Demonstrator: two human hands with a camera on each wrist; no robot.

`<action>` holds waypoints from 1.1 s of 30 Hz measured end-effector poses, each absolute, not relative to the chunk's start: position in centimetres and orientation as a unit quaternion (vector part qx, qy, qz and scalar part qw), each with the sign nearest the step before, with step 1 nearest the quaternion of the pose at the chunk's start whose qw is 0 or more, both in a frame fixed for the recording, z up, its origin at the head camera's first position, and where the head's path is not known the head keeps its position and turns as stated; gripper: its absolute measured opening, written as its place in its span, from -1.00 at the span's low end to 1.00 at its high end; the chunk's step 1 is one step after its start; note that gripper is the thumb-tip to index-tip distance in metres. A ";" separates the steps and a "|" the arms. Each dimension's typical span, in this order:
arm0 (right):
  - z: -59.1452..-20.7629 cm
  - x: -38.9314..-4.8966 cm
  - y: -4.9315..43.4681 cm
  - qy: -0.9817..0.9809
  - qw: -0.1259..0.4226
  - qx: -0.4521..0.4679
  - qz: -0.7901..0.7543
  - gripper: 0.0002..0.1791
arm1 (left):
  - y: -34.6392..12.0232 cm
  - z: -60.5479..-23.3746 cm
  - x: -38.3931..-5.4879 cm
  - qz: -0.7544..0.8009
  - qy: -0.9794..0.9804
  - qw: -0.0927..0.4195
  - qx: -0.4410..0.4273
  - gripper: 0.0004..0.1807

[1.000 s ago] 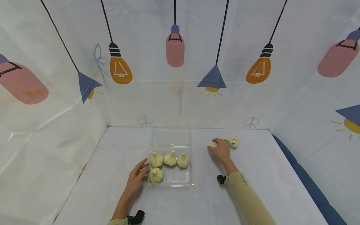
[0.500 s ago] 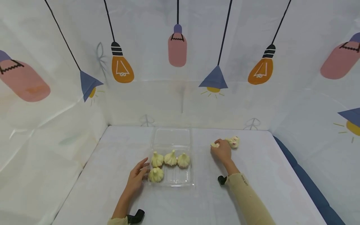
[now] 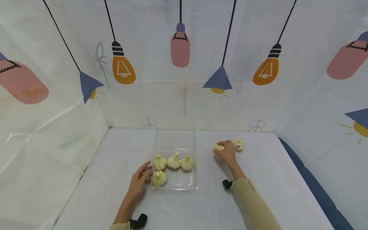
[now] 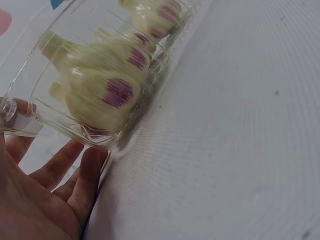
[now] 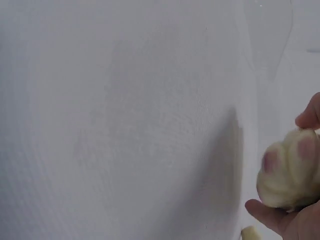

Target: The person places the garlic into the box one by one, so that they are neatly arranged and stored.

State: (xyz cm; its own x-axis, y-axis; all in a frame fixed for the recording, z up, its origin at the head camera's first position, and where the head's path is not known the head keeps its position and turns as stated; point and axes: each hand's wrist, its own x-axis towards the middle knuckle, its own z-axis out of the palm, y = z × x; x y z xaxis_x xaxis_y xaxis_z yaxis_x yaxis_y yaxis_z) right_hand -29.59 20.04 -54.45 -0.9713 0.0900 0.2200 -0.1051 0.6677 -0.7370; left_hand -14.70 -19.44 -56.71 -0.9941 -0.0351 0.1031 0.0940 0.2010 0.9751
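A clear plastic box (image 3: 181, 186) lies on the white table, holding several pale garlic bulbs (image 3: 173, 162). Three form a row at its back; another is at the front left. My left hand (image 3: 139, 180) rests at the box's left side, fingers relaxed against the plastic wall (image 4: 55, 122) in the left wrist view. To the right of the box, my right hand (image 3: 227, 154) grips a garlic bulb (image 5: 287, 170) between thumb and fingers, its purple-marked underside showing in the right wrist view. Just beyond that hand lies another garlic bulb (image 3: 239, 144).
The box's clear lid (image 3: 175, 139) is folded back flat behind it. White sheeting with printed lamps (image 3: 217, 78) encloses the table (image 3: 123, 143) at the back and sides. Blue fabric (image 3: 310, 182) runs along the right edge.
The bulb in my right hand has tilted slightly, and the hand has shifted only a little. My left hand and the box stay where they were.
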 end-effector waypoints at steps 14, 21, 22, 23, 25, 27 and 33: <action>-53.4 -27.9 19.0 -0.875 0.115 0.009 0.470 -0.82 | -19.5 -57.1 -14.9 -0.628 -0.774 0.067 -0.029 -0.54; -52.7 -26.2 18.2 -0.862 0.111 0.008 0.495 -0.81 | -19.5 -57.0 -14.7 -0.630 -0.773 0.061 -0.032 -0.55; -52.6 -25.9 18.1 -0.860 0.110 0.009 0.498 -0.81 | -19.5 -56.9 -14.7 -0.632 -0.772 0.061 -0.032 -0.55; -52.6 -25.7 18.0 -0.858 0.109 0.012 0.502 -0.81 | -19.5 -56.9 -14.7 -0.633 -0.771 0.061 -0.033 -0.55; -52.5 -25.1 17.7 -0.851 0.106 0.019 0.514 -0.82 | -19.5 -56.9 -14.7 -0.635 -0.769 0.061 -0.033 -0.55; -52.3 -24.5 17.5 -0.844 0.106 0.025 0.525 -0.83 | -19.5 -56.9 -14.7 -0.638 -0.767 0.060 -0.032 -0.55; -51.7 -23.0 16.7 -0.840 0.122 0.046 0.527 -0.85 | -19.4 -56.9 -14.8 -0.638 -0.767 0.061 -0.029 -0.55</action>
